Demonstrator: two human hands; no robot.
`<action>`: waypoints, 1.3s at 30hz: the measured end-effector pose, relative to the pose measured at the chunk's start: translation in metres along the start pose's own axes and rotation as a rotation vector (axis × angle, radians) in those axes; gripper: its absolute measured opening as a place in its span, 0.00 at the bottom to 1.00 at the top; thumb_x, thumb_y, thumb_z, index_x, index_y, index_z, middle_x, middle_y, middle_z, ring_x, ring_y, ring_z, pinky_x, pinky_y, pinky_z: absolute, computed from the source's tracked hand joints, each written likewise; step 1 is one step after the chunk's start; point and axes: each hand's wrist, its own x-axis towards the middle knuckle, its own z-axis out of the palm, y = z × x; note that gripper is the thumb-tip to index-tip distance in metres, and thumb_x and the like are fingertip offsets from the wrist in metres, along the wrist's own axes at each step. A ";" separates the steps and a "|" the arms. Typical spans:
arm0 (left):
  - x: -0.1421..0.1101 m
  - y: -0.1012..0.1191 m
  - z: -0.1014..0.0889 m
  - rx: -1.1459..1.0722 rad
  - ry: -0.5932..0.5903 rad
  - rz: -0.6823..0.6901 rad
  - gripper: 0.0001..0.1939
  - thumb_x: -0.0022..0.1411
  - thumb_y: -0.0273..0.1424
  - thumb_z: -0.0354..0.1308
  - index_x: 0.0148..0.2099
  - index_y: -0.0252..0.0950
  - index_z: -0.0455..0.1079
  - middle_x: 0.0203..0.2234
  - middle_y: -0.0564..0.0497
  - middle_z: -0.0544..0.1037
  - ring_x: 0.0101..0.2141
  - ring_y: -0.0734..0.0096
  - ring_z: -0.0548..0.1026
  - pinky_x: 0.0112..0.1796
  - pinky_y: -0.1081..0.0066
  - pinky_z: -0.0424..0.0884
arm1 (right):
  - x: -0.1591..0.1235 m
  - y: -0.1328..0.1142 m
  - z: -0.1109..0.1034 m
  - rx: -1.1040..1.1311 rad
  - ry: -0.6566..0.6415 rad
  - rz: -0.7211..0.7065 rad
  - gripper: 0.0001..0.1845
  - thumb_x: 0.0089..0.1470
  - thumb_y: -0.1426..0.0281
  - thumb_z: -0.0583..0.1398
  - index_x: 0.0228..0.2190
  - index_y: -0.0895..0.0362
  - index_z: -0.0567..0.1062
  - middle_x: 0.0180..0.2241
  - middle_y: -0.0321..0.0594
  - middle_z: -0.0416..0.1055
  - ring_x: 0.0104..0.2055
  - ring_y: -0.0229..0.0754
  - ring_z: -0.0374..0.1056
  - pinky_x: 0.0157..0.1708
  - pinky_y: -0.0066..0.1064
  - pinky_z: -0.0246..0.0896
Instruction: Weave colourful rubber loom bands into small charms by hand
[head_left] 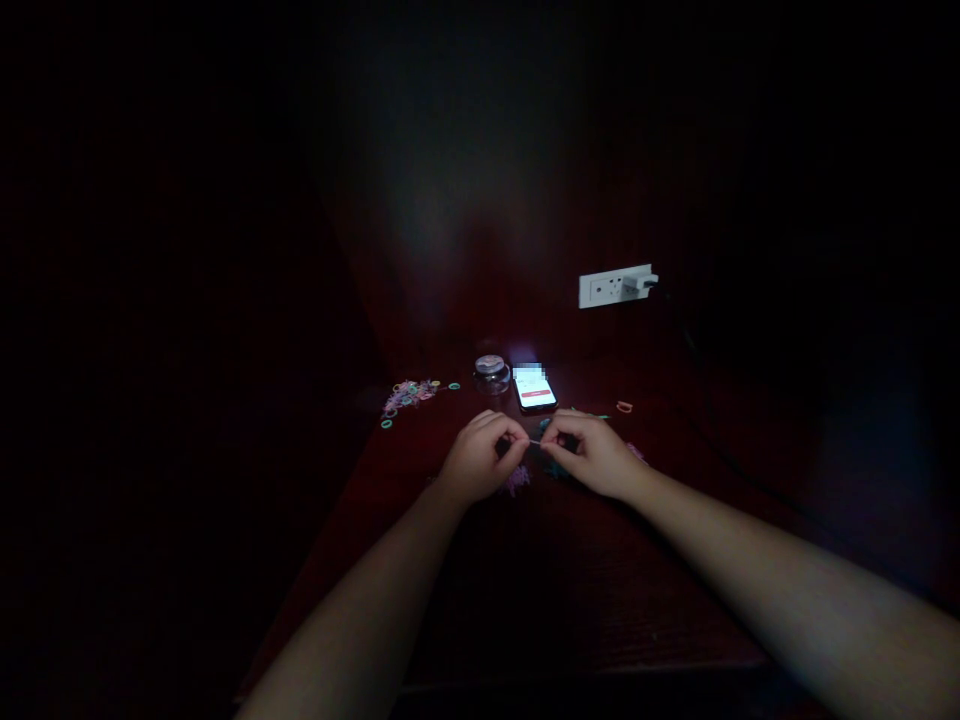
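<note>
My left hand (487, 455) and my right hand (592, 450) meet over the dark red table, each with thumb and fingertips pinched together. A thin pale rubber band (535, 442) is drawn taut across the small gap between them. Under my left fingers lies a purple pile of small bands (516, 480). Teal bands (553, 468) show beneath my right hand, partly hidden by it. A mixed heap of coloured rubber bands (411, 395) is spread at the table's left edge.
Beyond my hands lies a phone (535, 390) with a lit screen, beside a clear lidded jar (491, 376). An orange band (625, 407) sits to the right. A wall socket (615, 287) holds a plug with a dark cable (697, 350) running down right. The surroundings are very dark.
</note>
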 end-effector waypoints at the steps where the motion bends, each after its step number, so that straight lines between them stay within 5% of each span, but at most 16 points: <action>1: 0.000 0.000 0.000 0.004 -0.004 0.001 0.04 0.62 0.28 0.56 0.33 0.36 0.69 0.29 0.51 0.75 0.33 0.68 0.70 0.36 0.68 0.66 | 0.000 0.000 0.000 -0.002 -0.001 0.002 0.06 0.54 0.74 0.60 0.25 0.57 0.73 0.25 0.36 0.67 0.31 0.39 0.63 0.31 0.30 0.56; 36: -0.002 0.000 0.000 -0.006 0.009 -0.052 0.04 0.62 0.27 0.54 0.33 0.37 0.68 0.28 0.51 0.72 0.33 0.69 0.69 0.35 0.69 0.65 | -0.001 -0.003 0.001 0.015 0.042 -0.020 0.06 0.55 0.75 0.57 0.26 0.56 0.71 0.26 0.37 0.67 0.31 0.40 0.63 0.32 0.32 0.59; 39: -0.001 0.001 -0.001 0.001 0.014 -0.057 0.04 0.62 0.27 0.54 0.33 0.36 0.68 0.28 0.51 0.72 0.33 0.68 0.69 0.36 0.68 0.66 | -0.002 0.001 0.003 0.066 0.056 -0.009 0.03 0.53 0.75 0.59 0.32 0.56 0.72 0.29 0.37 0.68 0.32 0.40 0.64 0.34 0.32 0.61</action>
